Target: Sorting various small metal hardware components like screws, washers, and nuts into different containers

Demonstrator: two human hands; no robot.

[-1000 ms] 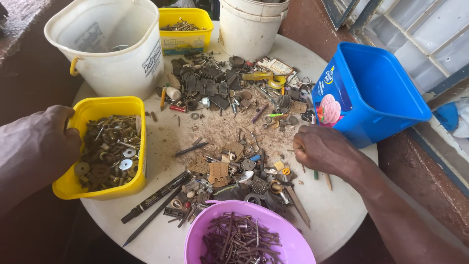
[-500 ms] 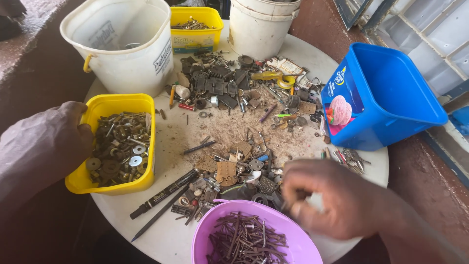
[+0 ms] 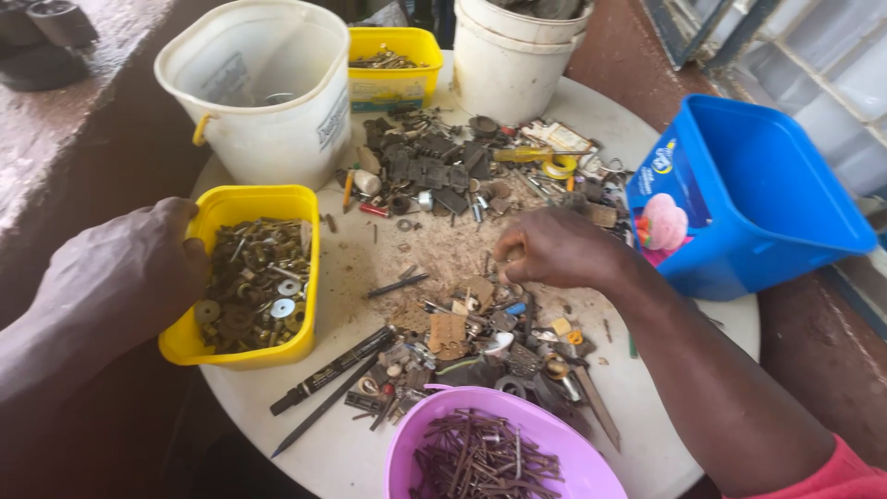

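Round white surface (image 3: 351, 444), head view; loose pile of mixed scrap hardware (image 3: 462, 314) at centre.

Left hand (image 3: 125, 273) at 9 o'clock, fingers curled over the near rim of a yellow tub (image 3: 309, 240) of washers and nuts, apparently steadying it so it stays put beside the pile; what the fingertips themselves do is hidden by the rim.

Right hand (image 3: 554, 249) just right of centre, fingers bunched closed in a pinch at the pile's upper edge; a small piece may be between them, cannot tell which.

Containers ring the pile, seemingly one per kind of part; count: yellow tubs 2 (second (image 3: 393, 65) at 12 o'clock); white buckets 2, one (image 3: 263, 102) at 11 o'clock, one (image 3: 513, 65) at 1 o'clock; blue tub (image 3: 767, 194) 1, at 3 o'clock, tilted inward off the edge; purple bowl (image 3: 545, 439) of rusty nails 1, at 6 o'clock.

Two dark rods (image 3: 333, 374) at 7 o'clock, lying side by side.
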